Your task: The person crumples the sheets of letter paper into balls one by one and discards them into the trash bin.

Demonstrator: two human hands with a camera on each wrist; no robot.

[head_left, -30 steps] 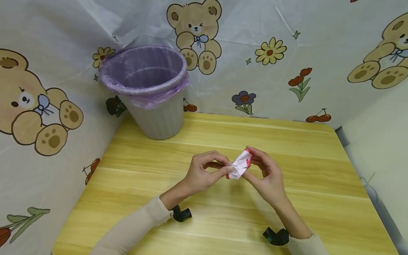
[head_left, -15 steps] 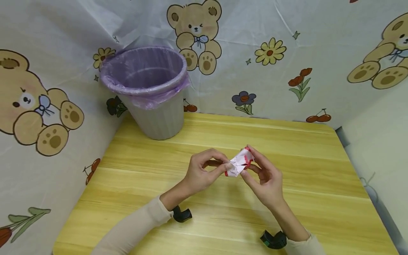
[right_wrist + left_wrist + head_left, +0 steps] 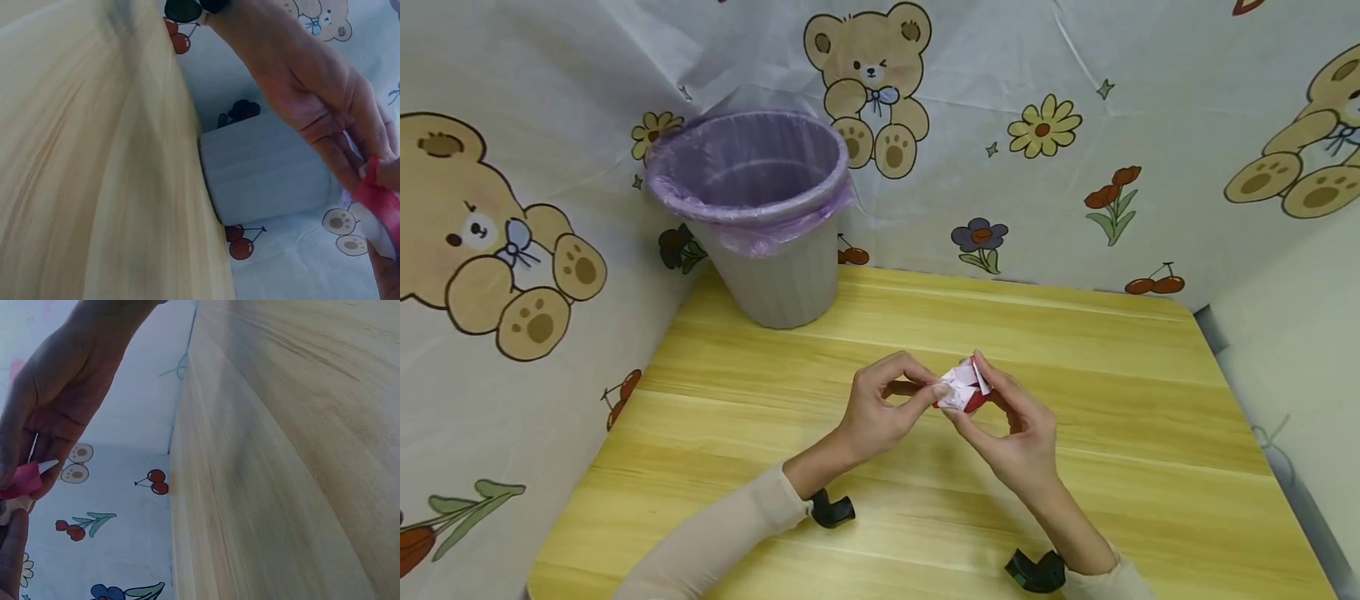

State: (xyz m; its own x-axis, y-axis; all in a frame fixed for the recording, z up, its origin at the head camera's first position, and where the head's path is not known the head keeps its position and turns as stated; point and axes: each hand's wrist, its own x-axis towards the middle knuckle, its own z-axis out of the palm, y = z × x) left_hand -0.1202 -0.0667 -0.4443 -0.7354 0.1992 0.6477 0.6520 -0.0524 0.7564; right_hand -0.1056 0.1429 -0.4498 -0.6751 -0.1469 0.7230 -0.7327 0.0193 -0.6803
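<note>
A small folded piece of paper (image 3: 958, 387), white on one face and red on the other, is held between both hands above the table in the head view. My left hand (image 3: 880, 408) pinches its left end between thumb and fingers. On the other side, my right hand (image 3: 1018, 429) grips the right end, thumb below and fingers above. In the left wrist view the paper (image 3: 26, 480) shows a red flap and a white tip at the left edge. The right wrist view shows the red paper (image 3: 378, 203) partly covered by fingers.
A grey bin (image 3: 782, 283) with a purple liner (image 3: 760, 229) stands at the table's back left. Behind the wood-grain table (image 3: 760, 375) hangs a white cloth (image 3: 962, 67) printed with bears and flowers. Black wrist devices (image 3: 1036, 572) sit beside each forearm.
My right hand has shifted slightly left toward the left hand, and the paper's right end is folded in, showing more red. The head view has shifted slightly.
</note>
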